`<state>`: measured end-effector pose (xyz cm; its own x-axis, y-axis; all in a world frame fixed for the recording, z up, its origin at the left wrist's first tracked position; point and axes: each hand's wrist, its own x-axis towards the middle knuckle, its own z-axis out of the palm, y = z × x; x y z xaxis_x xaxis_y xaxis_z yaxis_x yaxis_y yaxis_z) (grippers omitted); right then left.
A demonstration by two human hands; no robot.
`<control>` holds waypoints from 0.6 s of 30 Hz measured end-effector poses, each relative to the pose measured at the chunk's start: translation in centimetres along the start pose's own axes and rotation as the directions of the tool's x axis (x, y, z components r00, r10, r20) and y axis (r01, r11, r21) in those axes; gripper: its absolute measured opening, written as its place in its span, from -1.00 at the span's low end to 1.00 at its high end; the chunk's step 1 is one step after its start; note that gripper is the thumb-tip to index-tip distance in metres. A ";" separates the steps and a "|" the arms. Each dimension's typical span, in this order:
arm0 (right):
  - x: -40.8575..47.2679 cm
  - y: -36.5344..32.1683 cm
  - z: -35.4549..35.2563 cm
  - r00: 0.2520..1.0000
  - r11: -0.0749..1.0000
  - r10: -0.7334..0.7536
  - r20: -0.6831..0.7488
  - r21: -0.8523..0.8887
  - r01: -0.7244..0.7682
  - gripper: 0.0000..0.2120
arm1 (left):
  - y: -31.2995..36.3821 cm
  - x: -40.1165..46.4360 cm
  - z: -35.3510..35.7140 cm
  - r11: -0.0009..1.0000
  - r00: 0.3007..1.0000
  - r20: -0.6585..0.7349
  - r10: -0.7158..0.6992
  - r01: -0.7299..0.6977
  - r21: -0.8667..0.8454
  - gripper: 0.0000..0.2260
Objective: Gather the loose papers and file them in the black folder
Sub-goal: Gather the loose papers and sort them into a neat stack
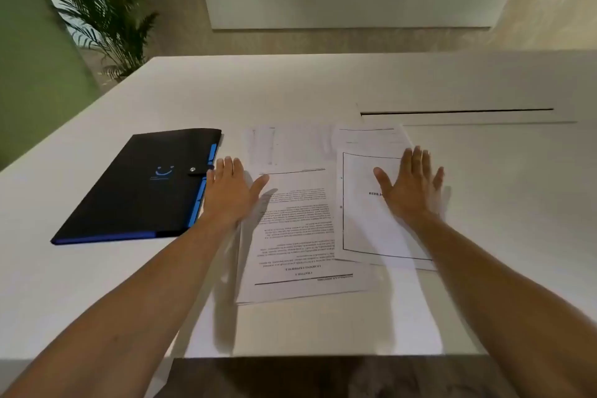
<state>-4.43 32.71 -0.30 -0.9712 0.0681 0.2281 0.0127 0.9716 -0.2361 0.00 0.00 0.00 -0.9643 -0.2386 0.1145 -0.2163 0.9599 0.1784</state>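
A black folder (142, 191) with blue edge tabs and a snap strap lies closed on the left of the white table. Several loose printed papers (300, 229) lie spread and overlapping in the middle. One bordered sheet (365, 220) rests on top at the right. My left hand (231, 192) is flat and open at the left edge of the papers, just right of the folder. Palm down with fingers spread, my right hand (412, 186) rests on the bordered sheet. Neither hand grips anything.
The white table (500, 203) has a long narrow slot (455, 111) in its top behind the papers. Its near edge runs along the bottom of the view. A potted palm (97, 10) stands on the floor beyond the far left corner.
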 end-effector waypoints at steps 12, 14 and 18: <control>-1.1 0.1 1.5 0.976 0.976 0.216 0.023 0.000 -0.216 -0.12 | 1.9 0.3 -0.3 0.969 0.966 0.116 -0.232 0.240 -0.053 -0.07; -0.9 0.1 1.6 0.970 0.970 0.243 -0.005 0.008 -0.243 -0.12 | 1.9 0.8 -0.6 0.964 0.959 0.144 -0.246 0.257 -0.067 -0.05; -0.5 0.0 1.6 0.949 0.952 0.306 -0.069 0.018 -0.306 -0.17 | 2.0 1.3 -0.9 0.961 0.954 0.169 -0.248 0.264 -0.080 -0.05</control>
<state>-4.30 32.35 -1.94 -0.9018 0.3779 0.2099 0.3047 0.9001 -0.3115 -1.54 1.45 1.38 -0.8918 -0.4413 -0.0998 -0.4508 0.8478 0.2795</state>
